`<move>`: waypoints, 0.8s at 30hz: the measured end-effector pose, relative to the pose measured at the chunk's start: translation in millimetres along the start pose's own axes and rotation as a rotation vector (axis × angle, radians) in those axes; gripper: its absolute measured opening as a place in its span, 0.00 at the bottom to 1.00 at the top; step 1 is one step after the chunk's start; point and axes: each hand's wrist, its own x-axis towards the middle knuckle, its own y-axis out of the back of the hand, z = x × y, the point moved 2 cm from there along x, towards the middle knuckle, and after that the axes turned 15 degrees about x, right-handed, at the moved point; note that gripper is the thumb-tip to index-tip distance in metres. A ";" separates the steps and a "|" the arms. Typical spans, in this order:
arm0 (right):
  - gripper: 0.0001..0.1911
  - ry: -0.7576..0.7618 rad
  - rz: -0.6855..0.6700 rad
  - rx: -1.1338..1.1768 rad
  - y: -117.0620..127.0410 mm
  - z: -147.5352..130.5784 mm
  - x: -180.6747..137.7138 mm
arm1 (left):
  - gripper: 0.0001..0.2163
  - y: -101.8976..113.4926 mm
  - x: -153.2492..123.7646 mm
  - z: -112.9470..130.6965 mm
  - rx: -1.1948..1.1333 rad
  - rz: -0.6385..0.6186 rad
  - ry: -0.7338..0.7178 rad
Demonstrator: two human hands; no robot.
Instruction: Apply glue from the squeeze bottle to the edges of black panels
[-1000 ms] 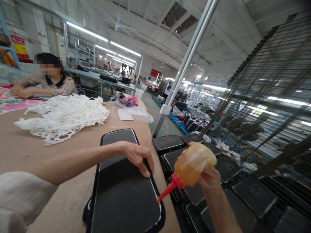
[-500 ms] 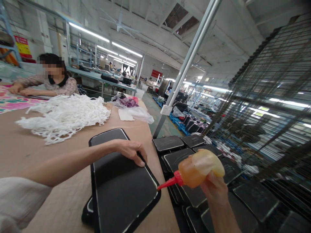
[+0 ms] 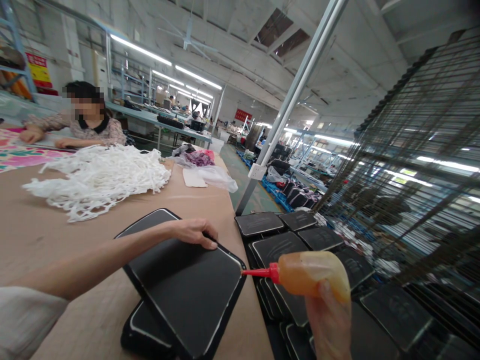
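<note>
Pressing black panel (image 3: 187, 287) with left hand (image 3: 195, 232), right hand (image 3: 328, 320) gripping glue bottle (image 3: 311, 274)

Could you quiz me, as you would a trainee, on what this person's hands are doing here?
1. True or false: the right hand holds an orange squeeze bottle.
2. What does the left hand rest on? A) white strips B) black panel C) plastic bag
3. What colour is the bottle's nozzle?

Key: 1 true. 2 B, the black panel. 3 red.
</note>
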 end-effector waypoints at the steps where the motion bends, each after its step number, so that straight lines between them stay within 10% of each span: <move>1: 0.27 -0.007 -0.004 0.005 -1.2 0.7 -1.3 | 0.17 -1.0 -0.6 -1.0 -0.008 -0.003 0.000; 24: 0.21 -0.101 0.068 0.053 -10.1 13.1 -18.8 | 0.18 -14.7 -4.7 -21.0 -0.117 -0.025 0.072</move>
